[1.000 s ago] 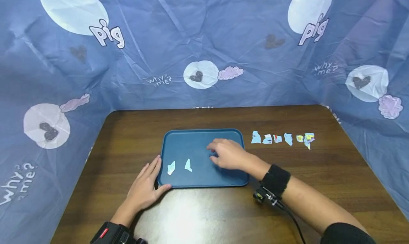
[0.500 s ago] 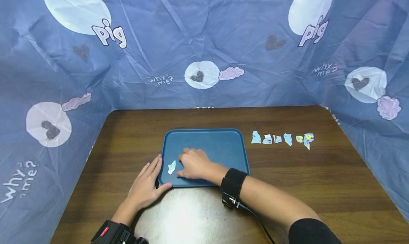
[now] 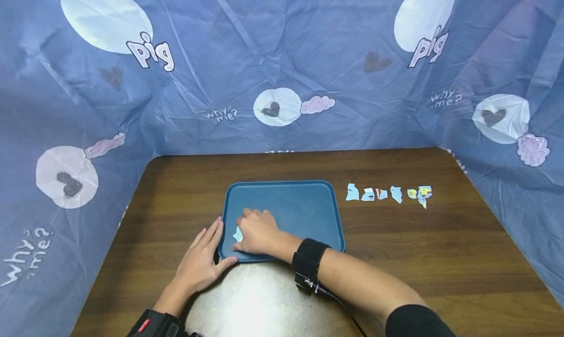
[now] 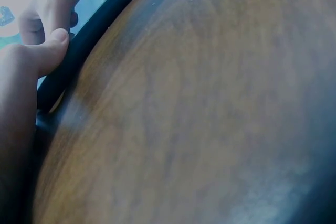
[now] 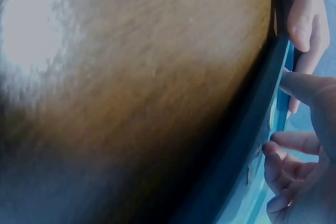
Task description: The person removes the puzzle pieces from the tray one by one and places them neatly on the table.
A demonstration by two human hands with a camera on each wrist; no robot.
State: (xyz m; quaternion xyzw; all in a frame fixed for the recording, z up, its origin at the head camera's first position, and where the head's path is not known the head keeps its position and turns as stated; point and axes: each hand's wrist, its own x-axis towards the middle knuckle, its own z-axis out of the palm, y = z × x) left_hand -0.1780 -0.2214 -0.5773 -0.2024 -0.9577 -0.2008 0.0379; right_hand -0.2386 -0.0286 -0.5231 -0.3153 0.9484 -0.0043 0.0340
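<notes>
A blue rectangular tray (image 3: 304,207) lies on the table. My left hand (image 3: 198,253) rests against its left side, fingers stretched along the edge and the thumb at the front-left corner. Over the tray's left part is my right hand (image 3: 257,232), palm down. Its thumb and index finger are spread either side of a pale, irregular paper scrap (image 3: 238,234). In the right wrist view the thumb and index tips stand apart close to the tray surface, with the other fingers loosely bent. Another scrap (image 5: 249,174) lies beneath them there; in the head view the right hand hides it.
To the right of the tray, several torn paper scraps lie in a row on the brown wooden table (image 3: 396,258), from a light-blue scrap (image 3: 352,192) to a yellow-marked scrap (image 3: 424,196). A blue printed cloth (image 3: 211,58) hangs behind the table.
My right hand has moved left from the tray's right half to its left part, covering the second scrap. The left hand has stayed at the tray's left edge.
</notes>
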